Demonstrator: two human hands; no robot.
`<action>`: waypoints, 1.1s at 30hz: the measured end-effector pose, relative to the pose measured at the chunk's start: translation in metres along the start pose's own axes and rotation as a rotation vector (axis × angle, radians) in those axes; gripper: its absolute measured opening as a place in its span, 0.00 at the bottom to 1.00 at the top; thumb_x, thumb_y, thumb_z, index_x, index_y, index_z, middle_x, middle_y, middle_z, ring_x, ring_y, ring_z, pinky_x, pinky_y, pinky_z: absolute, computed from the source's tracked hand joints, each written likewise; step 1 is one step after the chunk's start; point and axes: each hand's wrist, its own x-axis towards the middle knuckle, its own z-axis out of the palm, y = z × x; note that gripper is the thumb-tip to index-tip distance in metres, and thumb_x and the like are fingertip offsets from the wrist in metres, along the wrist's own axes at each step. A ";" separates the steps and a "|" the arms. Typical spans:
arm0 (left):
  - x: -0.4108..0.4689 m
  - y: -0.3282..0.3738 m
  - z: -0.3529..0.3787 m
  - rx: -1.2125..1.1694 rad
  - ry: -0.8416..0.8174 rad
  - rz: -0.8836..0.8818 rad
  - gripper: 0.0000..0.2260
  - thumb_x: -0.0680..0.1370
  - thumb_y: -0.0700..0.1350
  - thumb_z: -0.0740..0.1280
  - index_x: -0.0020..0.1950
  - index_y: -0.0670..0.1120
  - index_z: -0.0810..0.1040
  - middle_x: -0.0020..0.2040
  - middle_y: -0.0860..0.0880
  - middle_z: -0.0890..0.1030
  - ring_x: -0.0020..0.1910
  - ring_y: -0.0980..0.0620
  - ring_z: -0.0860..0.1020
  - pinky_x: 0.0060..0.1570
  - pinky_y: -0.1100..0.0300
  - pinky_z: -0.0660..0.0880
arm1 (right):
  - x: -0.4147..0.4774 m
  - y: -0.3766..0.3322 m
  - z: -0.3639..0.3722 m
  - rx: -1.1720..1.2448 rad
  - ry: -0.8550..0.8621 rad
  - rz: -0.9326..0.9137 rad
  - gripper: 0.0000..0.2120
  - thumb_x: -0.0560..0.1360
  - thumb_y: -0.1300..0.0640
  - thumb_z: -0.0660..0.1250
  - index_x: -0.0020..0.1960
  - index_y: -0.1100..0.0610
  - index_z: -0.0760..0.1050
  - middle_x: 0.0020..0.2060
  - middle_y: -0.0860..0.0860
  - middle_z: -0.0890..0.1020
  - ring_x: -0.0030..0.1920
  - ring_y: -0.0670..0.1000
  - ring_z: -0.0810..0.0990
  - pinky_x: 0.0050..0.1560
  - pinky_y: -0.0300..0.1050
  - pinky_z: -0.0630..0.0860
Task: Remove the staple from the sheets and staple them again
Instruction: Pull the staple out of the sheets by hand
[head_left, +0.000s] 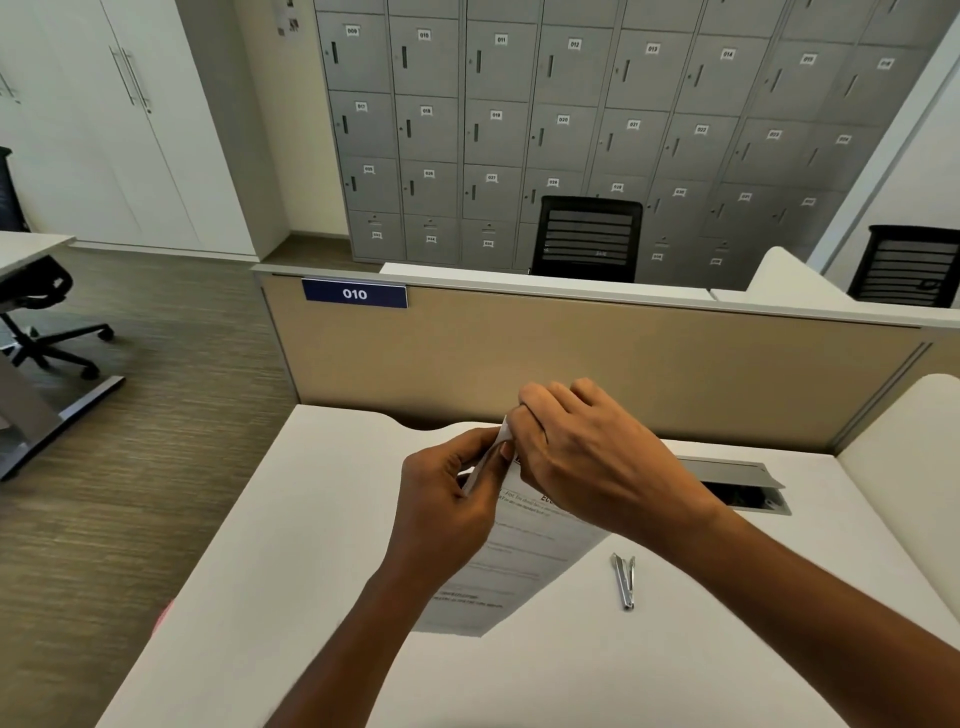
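Observation:
Printed white sheets (511, 566) are held up off the white desk (291, 545), hanging down toward me. My left hand (447, 499) pinches the top corner of the sheets from the left. My right hand (582, 457) has its fingertips closed on the same corner from the right, just above the left thumb. The staple itself is hidden between my fingers. A small metal stapler (625, 581) lies on the desk to the right of the sheets, untouched.
A tan partition (571, 358) with a blue "010" plate (354, 294) borders the desk at the back. An open cable hatch (737, 486) is set into the desk at the right. Beyond stand black chairs and grey lockers.

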 end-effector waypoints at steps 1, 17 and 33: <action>0.000 -0.002 0.001 0.034 0.019 0.020 0.09 0.81 0.45 0.68 0.59 0.49 0.85 0.47 0.54 0.87 0.43 0.48 0.85 0.39 0.44 0.82 | 0.000 -0.001 0.001 0.002 -0.001 0.008 0.12 0.84 0.56 0.52 0.52 0.60 0.71 0.43 0.56 0.74 0.38 0.53 0.70 0.39 0.49 0.70; 0.001 -0.003 0.005 0.153 0.077 0.073 0.10 0.80 0.47 0.68 0.60 0.50 0.85 0.46 0.56 0.87 0.40 0.51 0.85 0.36 0.48 0.81 | -0.013 -0.013 0.017 0.200 0.223 0.185 0.09 0.80 0.57 0.64 0.53 0.61 0.78 0.42 0.55 0.79 0.39 0.53 0.76 0.41 0.46 0.73; -0.004 -0.005 0.003 0.279 0.137 0.247 0.12 0.78 0.40 0.71 0.61 0.44 0.85 0.42 0.52 0.88 0.33 0.62 0.79 0.34 0.72 0.71 | -0.004 -0.024 0.018 0.109 0.150 0.280 0.17 0.83 0.49 0.52 0.47 0.58 0.73 0.37 0.53 0.75 0.34 0.50 0.71 0.39 0.43 0.63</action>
